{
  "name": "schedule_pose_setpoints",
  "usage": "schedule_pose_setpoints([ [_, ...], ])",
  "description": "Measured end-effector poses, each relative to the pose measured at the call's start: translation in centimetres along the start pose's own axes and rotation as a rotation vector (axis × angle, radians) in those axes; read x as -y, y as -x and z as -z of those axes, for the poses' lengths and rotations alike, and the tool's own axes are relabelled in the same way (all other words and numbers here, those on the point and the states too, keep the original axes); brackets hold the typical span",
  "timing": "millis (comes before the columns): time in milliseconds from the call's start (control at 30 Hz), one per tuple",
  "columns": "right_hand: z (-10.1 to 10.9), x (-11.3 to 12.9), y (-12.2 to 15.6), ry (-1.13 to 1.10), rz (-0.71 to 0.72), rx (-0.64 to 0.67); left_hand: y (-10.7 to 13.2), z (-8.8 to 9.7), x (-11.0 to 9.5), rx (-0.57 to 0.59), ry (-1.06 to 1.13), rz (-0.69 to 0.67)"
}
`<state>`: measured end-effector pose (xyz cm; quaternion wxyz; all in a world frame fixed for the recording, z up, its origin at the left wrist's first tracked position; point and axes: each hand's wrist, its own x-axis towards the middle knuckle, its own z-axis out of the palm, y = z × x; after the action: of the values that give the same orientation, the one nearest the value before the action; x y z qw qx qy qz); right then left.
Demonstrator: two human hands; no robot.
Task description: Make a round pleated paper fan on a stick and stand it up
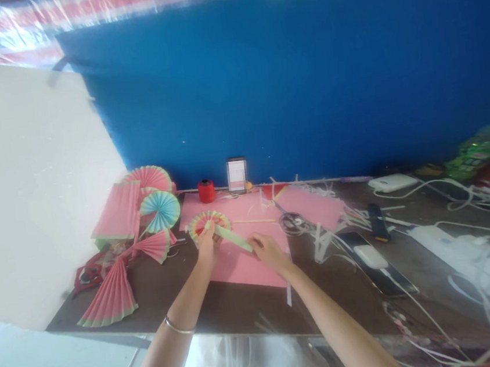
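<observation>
Pale green strip, held at both ends beside a pleated rosette

Item: one pale green strip [233,238], probably paper. Location: in front of the person, above a pink sheet [254,270] on the brown table [173,296], its upper end over the pleated rosette [207,215].

Holding: left hand [207,241] pinches the upper end, at the rosette's lower part; whether it grips the rosette as well cannot be told. Right hand [269,250] pinches the lower end, fingers curled. The two-ended hold seems meant to draw the strip straight and control its line.

Placement: the pink sheet probably serves as a working base. Red spool [206,192] stands upright at the sheet's far edge, and scissors [292,223] lie to the right, both seemingly within reach. The pink fan [112,296] and blue rosette [160,211] lie at left, likely set apart so that their folds are not crushed.

Appearance: strip narrow, flat, straight-edged, slanting down from left to right; fine creases, if any, too blurred to tell. Rosette round, closely pleated, with a pale yellow-green rim and a pink-red inner band; its centre is partly covered by strip and fingers.
</observation>
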<state>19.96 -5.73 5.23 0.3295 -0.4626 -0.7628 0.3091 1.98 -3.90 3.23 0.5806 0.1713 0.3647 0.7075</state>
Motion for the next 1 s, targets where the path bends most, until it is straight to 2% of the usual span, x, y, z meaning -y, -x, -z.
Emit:
schedule_pose_setpoints([
  [233, 0.3, -0.2, -0.1, 0.012, -0.018, -0.027, -0.2, -0.1, -0.2, 0.033, 0.033, -0.005],
  [467, 0.2, -0.2, 0.0, -0.069, -0.083, -0.024, 0.9, -0.7, 0.4, 0.271, -0.184, 0.108],
  [667, -0.3, -0.3, 0.1, -0.178, -0.168, 0.006, 0.8, -0.5, 0.4, 0.225, -0.168, 0.097],
  [800, -0.2, -0.2, 0.1, -0.144, -0.128, -0.005, 0.7, -0.4, 0.3, 0.2, -0.132, 0.05],
  [1000, -0.3, -0.4, -0.2, -0.191, -0.026, -0.116, 0.9, -0.5, 0.6, 0.224, -0.21, 0.054],
])
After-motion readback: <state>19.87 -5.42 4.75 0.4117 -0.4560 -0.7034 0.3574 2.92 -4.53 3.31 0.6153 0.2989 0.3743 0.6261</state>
